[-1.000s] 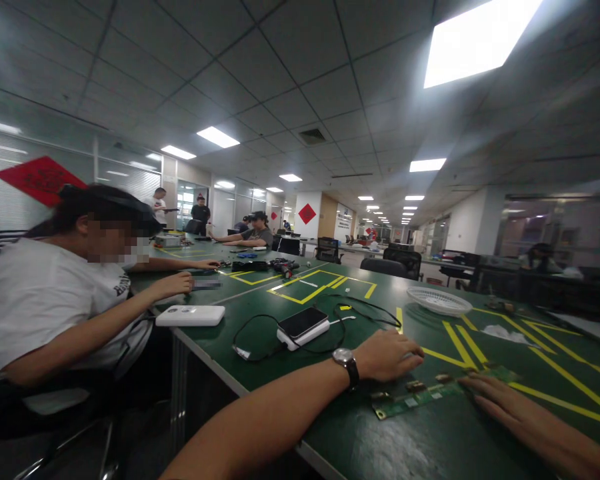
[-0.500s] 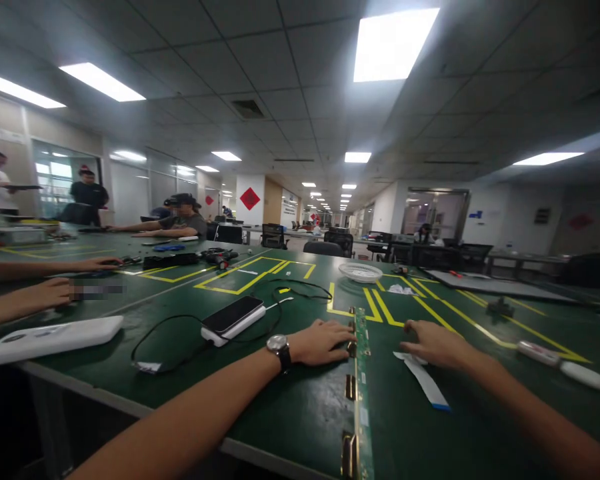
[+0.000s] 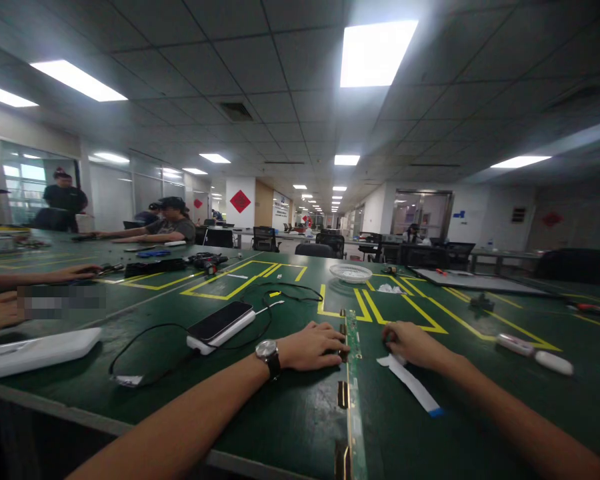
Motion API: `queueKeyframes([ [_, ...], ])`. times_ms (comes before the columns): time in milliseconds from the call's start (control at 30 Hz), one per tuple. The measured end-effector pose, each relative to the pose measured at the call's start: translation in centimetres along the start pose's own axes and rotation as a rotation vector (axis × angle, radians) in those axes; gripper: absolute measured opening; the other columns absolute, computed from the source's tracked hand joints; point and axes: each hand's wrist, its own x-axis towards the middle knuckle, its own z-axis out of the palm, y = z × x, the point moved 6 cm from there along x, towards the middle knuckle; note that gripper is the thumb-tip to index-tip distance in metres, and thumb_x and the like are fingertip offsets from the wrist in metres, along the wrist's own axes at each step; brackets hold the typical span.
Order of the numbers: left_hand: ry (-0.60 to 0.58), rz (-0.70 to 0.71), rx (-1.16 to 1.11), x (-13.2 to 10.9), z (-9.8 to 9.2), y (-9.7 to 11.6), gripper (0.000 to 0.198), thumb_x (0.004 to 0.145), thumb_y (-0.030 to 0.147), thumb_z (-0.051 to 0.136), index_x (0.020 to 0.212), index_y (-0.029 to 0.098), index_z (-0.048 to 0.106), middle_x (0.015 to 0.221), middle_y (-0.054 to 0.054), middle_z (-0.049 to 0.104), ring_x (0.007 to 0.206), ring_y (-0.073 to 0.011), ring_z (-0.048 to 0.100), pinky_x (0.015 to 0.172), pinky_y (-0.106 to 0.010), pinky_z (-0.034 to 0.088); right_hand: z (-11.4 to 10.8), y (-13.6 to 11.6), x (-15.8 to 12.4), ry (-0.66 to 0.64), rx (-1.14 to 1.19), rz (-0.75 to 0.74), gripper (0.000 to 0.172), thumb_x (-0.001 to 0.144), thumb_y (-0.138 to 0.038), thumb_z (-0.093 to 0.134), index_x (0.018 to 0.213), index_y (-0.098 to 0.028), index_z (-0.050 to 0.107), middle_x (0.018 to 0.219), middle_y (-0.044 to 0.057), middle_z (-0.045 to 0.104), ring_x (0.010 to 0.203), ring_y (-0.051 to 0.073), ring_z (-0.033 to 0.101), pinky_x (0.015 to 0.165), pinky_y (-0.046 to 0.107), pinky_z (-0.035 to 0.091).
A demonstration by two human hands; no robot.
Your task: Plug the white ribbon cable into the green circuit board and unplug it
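My left hand (image 3: 313,345) lies palm down on the green table, fingers stretched out, their tips touching the left edge of a long narrow green circuit board (image 3: 355,393). Dark connectors (image 3: 343,395) stick out along that edge. The board runs from the table's middle toward me. To its right, my right hand (image 3: 414,343) bends over the upper end of a white flat ribbon cable (image 3: 414,385) with a blue tip. Its fingers are curled together, and what is between them is hidden. A black phone (image 3: 221,321) lies on a white block left of my left hand.
A white basket (image 3: 351,273) stands beyond the board, with crumpled white scraps (image 3: 390,289) nearby. Small white objects (image 3: 554,363) lie at the right. Black cable (image 3: 145,328) loops at the left, near a white case (image 3: 40,352). Another person's hand (image 3: 0,313) is at the far left.
The view has turned slightly to the right. My right hand has moved a little left and its fingers have curled in over the ribbon cable's end. My left hand keeps its place at the board.
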Motion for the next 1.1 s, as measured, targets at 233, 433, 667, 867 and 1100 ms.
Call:
queueKeyframes([
  [233,0.046,0.077,-0.018,0.0,-0.7,1.3,0.03,0.102,0.04,0.046,0.124,0.028,0.063,0.13,-0.004,0.06,0.119,-0.0226,0.051,0.095,-0.034,0.035,-0.8,-4.7,-0.4,0.129,0.219,-0.274,0.03,0.079,-0.022,0.059,0.108,-0.018,0.065,0.098,0.007,0.065,0.088,0.021,0.06,0.079,0.031,0.046],
  [433,0.097,-0.025,-0.014,0.3,-0.7,0.7,0.035,0.103,0.04,0.043,0.133,0.027,0.055,0.136,-0.004,0.056,0.122,-0.0228,0.051,0.096,-0.035,0.038,-1.1,-2.7,-0.6,0.102,0.107,-0.101,0.035,0.08,-0.036,0.061,0.106,-0.014,0.066,0.097,0.012,0.066,0.089,0.025,0.06,0.078,0.034,0.045],
  [667,0.0,-0.056,-0.016,0.5,0.9,-0.5,0.04,0.105,0.044,0.034,0.142,0.034,0.046,0.15,-0.005,0.043,0.132,-0.0269,0.045,0.101,-0.043,0.037,0.1,-4.0,-0.3,0.079,0.168,-0.18,0.025,0.08,-0.024,0.055,0.098,-0.019,0.072,0.092,0.007,0.068,0.084,0.021,0.061,0.073,0.03,0.044],
  [867,-0.012,-0.048,-0.026,0.6,1.2,-0.5,0.042,0.104,0.045,0.036,0.144,0.034,0.044,0.15,-0.004,0.043,0.133,-0.0273,0.044,0.102,-0.044,0.036,0.1,-4.7,-0.4,0.138,0.213,-0.264,0.031,0.079,-0.025,0.058,0.108,-0.019,0.068,0.099,0.007,0.069,0.09,0.022,0.062,0.08,0.031,0.046],
  [1100,-0.021,-0.041,-0.047,0.6,0.9,-0.2,0.042,0.104,0.046,0.035,0.144,0.034,0.044,0.151,-0.004,0.043,0.132,-0.0274,0.044,0.101,-0.044,0.037,0.5,-4.4,-0.1,0.141,0.261,-0.204,0.029,0.077,-0.022,0.06,0.104,-0.018,0.067,0.092,0.006,0.07,0.083,0.02,0.064,0.073,0.028,0.047],
])
